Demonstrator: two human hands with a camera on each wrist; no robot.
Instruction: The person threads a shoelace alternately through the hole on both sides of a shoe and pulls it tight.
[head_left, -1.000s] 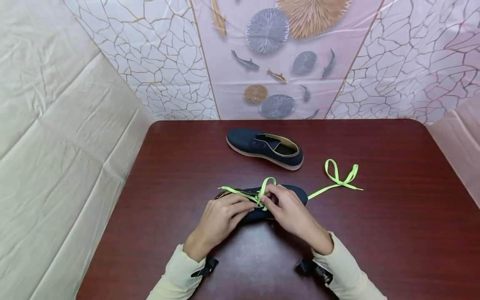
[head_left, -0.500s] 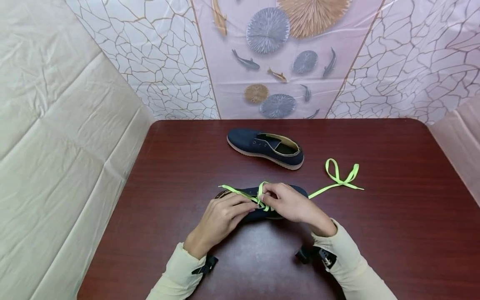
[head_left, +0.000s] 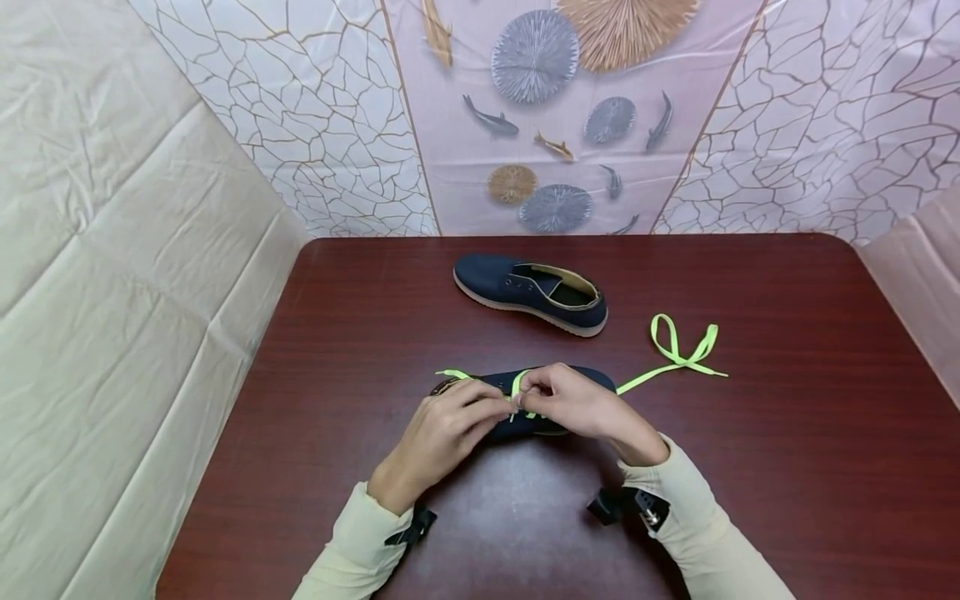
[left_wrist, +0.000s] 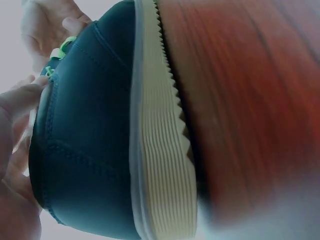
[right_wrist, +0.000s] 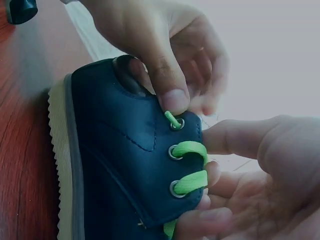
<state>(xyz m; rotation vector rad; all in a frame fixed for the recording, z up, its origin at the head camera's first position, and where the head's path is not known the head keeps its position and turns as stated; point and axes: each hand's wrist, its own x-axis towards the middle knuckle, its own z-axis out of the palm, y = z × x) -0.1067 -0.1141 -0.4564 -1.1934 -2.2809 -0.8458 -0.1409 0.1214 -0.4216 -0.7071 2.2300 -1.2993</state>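
Gripping the near shoe (right_wrist: 112, 145) by its flap edge with the left hand (head_left: 457, 421), holding narrowly with the thumb outside and a finger showing inside the opening. Pressing with that thumb right beside the top eyelet (right_wrist: 182, 122), touching a short bit of green lace (right_wrist: 192, 181) there. Pinching the lace with the right hand (head_left: 581, 404), bringing thumb and forefinger nearly together above the lacing, but hiding the exact contact. Seeing the near shoe sitting upright on the table (head_left: 345, 333) beneath both hands, pointing its toe rightward in the head view. Seeing one lace end poking out past the left hand, near the heel. Finding a trailing lace (head_left: 678, 364) curling in loops right of the toe, not being able to tell about any join with the threaded one. Seeing the far shoe (head_left: 528, 296) lying upright farther back, pointing its toe leftward, near the table's back edge
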